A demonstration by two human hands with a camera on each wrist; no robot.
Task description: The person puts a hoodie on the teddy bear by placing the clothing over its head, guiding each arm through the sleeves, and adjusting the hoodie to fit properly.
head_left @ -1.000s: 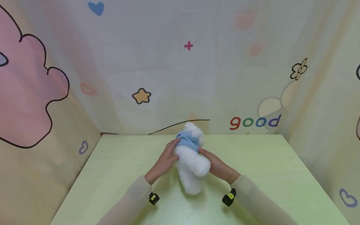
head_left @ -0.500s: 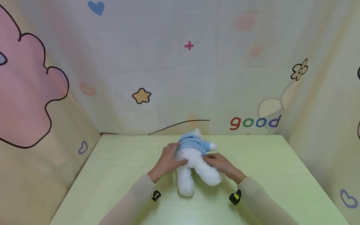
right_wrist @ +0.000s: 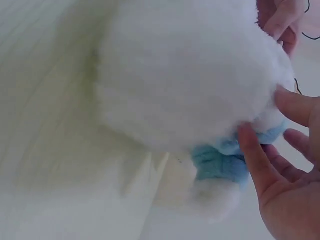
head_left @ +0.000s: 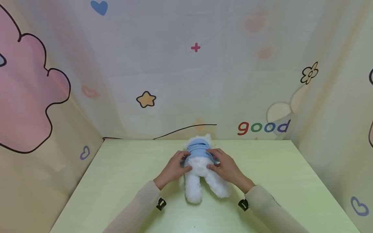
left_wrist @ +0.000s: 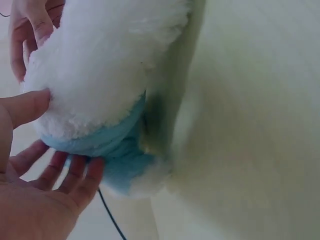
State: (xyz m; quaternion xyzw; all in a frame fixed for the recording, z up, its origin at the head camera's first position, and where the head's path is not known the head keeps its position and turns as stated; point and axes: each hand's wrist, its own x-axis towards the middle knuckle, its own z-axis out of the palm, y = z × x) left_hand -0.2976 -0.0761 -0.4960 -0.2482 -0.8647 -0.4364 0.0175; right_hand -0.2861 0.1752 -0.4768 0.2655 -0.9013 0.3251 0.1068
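Note:
A white plush toy (head_left: 201,164) in a blue top (head_left: 198,149) lies on the table, legs toward me and head at the far side; its face does not show. My left hand (head_left: 174,169) holds its left side, thumb on the white fur and fingers at the blue top. On the other side my right hand (head_left: 228,166) holds the body, fingertips over the top and thumb lower on the fur. The left wrist view has the left fingers (left_wrist: 75,172) bent along the blue hem. In the right wrist view, the right fingers (right_wrist: 257,155) reach to the cloth.
The pale green table (head_left: 116,181) spreads out on all sides of the toy. A printed curtain (head_left: 175,64) hangs behind it and along both sides. Black wrist cameras (head_left: 161,204) sit under each sleeve.
The toy has turned from its side to lie flat, blue back up, legs apart. My right hand has moved from beside its leg up to its torso; the left stays at its side.

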